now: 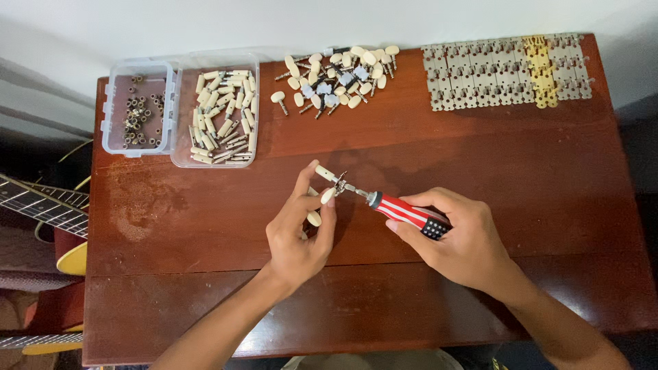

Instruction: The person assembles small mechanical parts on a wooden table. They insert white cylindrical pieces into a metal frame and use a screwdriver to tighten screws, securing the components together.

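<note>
- I am getting an evenly lit view from the head camera, bright enough that the small parts are reading clearly.
- Soft light is falling from above and behind the table [480, 157], leaving a pale sheen along its far half.
- The left hand [298, 240] and right hand [456, 240] are casting only faint, short shadows on the wood.
- The wall [205, 27] is glowing near white, close to washing out.
- The corners are darkening, and the guitar [41, 205] at the left edge is sitting in shadow.
- The table's edges are bowing slightly from wide-angle distortion.
- Focus is holding sharp; I am seeing no motion blur.
</note>
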